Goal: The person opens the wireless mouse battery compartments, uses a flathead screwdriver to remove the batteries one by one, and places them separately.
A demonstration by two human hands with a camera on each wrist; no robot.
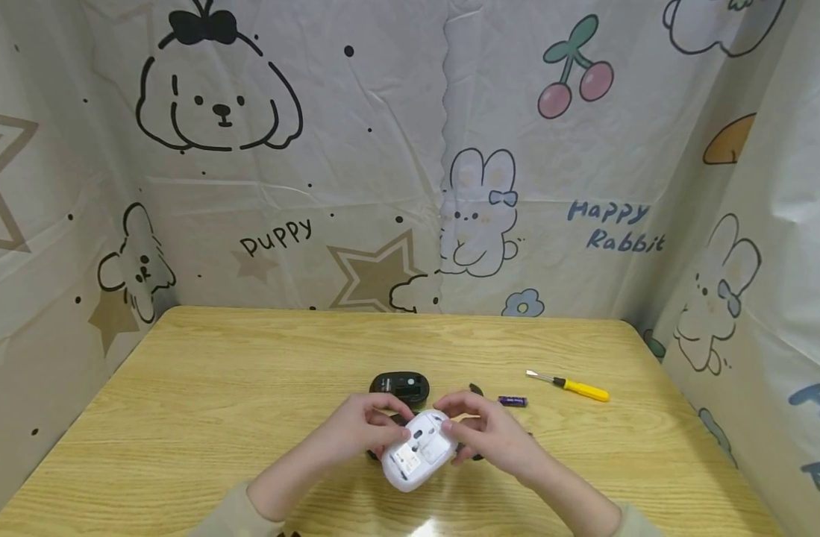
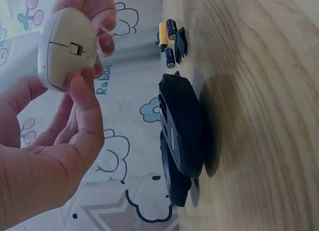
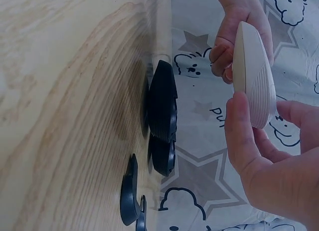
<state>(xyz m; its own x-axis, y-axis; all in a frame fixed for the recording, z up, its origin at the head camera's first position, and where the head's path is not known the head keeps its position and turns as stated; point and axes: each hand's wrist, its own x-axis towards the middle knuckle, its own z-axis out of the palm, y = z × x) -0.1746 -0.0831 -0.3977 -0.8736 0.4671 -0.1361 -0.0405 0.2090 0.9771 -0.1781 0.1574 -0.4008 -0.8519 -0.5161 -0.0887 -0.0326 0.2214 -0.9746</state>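
A white computer mouse (image 1: 419,453) is held above the table with its underside turned up towards the head camera. My left hand (image 1: 348,432) grips its left edge between thumb and fingers. On the opposite edge, my right hand (image 1: 495,438) pinches the mouse near its upper end. The left wrist view shows the scroll wheel slot (image 2: 76,48) in the white shell. Below the hands lies a black mouse (image 2: 183,126), mostly hidden in the head view. Another black mouse (image 1: 399,385) rests just behind it, underside up.
To the right of the black mice are a purple battery (image 1: 512,401) and a yellow-handled screwdriver (image 1: 584,389). A second battery (image 2: 169,58) shows in the left wrist view. Black curved cover pieces (image 3: 129,193) lie near the mice. A patterned cloth (image 1: 369,171) hangs around the wooden table (image 1: 248,358).
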